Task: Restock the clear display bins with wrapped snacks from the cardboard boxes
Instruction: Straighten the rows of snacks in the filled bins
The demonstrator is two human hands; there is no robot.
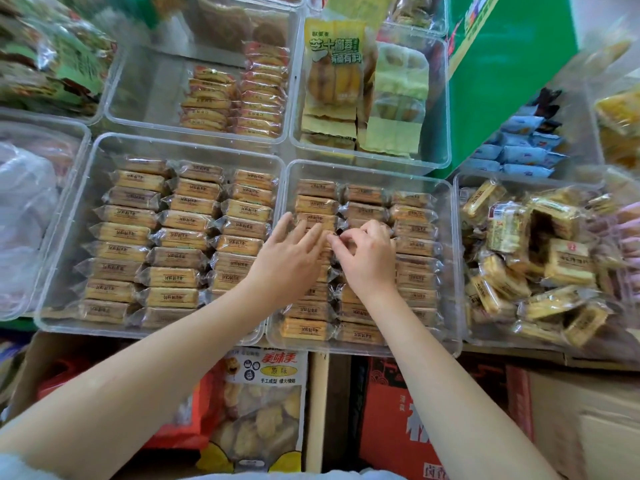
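The wrapped snacks (pixel 317 206) being settled lie in the middle clear bin (pixel 450 271), in rows that run from its far wall to its near rim. Both hands work over the left and centre rows, about halfway down the bin. The left hand (pixel 291 251) lies flat with fingers straight and spread, pressing on the packets of the left row. The right hand (pixel 367 251) has its fingers curled, the tips pinching at a wrapper edge between the two rows; whether it holds a whole packet I cannot tell.

To do this step well, I judge the left hand should hold its row down while the right hand eases the packet into line, label up and wrapper ends tucked, so the rows stay level and nothing rides up over a neighbour.

Left of the middle bin, touching it, stands a bin of the same snacks (pixel 180 237), packed tight in three rows. Right of it, a bin of loose square packets (pixel 530 265) lies in a heap. Beyond its far wall sits a bin of yellow-green packs (pixel 334 81), and a green carton (pixel 502 81) leans over that corner. Below its near rim are cardboard boxes (pixel 588 417) and a clear bag of pastries (pixel 266 403). The crowded rows leave little room for fingers, which is the main hindrance.
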